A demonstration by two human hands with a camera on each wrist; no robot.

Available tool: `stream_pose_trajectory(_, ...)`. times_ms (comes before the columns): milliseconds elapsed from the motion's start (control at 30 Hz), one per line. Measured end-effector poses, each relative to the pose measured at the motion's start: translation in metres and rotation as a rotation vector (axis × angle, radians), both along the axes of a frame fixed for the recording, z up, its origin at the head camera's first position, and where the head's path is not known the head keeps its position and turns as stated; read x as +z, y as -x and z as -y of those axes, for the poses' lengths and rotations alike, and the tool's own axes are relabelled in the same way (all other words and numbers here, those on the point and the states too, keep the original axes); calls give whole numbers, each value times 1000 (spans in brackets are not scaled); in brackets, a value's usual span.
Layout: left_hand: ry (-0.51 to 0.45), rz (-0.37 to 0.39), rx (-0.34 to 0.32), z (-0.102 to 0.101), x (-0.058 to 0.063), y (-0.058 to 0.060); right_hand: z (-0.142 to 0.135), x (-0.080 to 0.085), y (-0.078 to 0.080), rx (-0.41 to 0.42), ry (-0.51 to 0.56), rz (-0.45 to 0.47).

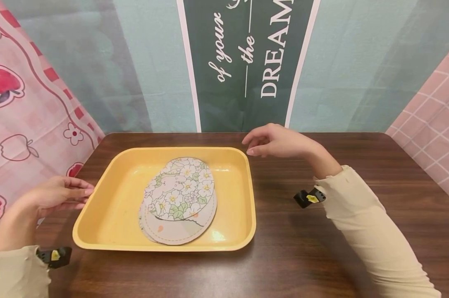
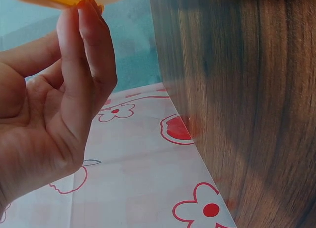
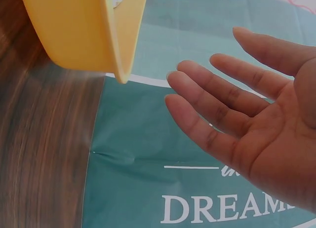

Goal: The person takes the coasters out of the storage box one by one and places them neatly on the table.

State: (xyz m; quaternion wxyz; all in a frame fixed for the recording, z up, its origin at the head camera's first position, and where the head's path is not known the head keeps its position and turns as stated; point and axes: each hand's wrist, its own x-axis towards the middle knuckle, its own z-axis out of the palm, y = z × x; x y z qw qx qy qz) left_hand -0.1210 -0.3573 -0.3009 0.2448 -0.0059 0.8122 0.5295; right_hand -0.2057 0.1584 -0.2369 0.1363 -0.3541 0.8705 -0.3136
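A yellow rectangular tray (image 1: 113, 207) rests on the brown table. Inside it lies a small stack of flat oval pieces. The top oval (image 1: 183, 190) has a printed white-flower pattern, and a paler oval (image 1: 172, 236) with a dashed border shows beneath. My left hand (image 1: 62, 193) is at the tray's left side, fingertips right at the rim; in the left wrist view its fingers extend up to the yellow edge. Off the tray's far right corner, my right hand (image 1: 274, 140) hovers with loosely bent fingers, holding nothing. The right wrist view shows its palm (image 3: 276, 134) apart from the tray.
The dark wood-grain table (image 1: 284, 256) extends to the right and front of the tray. Behind stands a teal cloth with a dark green lettered panel (image 1: 247, 111). A pink apple-print cloth (image 1: 23, 116) hangs at the left, a pink grid cloth (image 1: 433, 111) at the right.
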Motion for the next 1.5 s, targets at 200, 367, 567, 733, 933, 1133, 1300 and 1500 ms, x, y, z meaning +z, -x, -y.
stream_pose_trajectory(200,0,14,1,-1,2,-1,5,2,3,-2,-13,10)
stream_pose_trajectory(367,-9,20,3,-1,2,-1,9,4,4,0,0,36)
stream_pose_trajectory(567,-38,16,-16,3,1,0,16,7,6,-8,19,87)
stream_pose_trajectory(733,-16,11,0,1,0,0,24,3,8,-6,20,118)
stream_pose_trajectory(933,-15,9,4,0,1,0,31,1,9,-21,21,128)
stream_pose_trajectory(1133,-4,-6,0,0,1,-1,38,1,9,-28,21,126)
stream_pose_trajectory(1300,20,2,8,0,1,0,43,2,9,-13,17,142)
stream_pose_trajectory(1500,-16,11,3,3,-1,1,53,2,10,24,37,142)
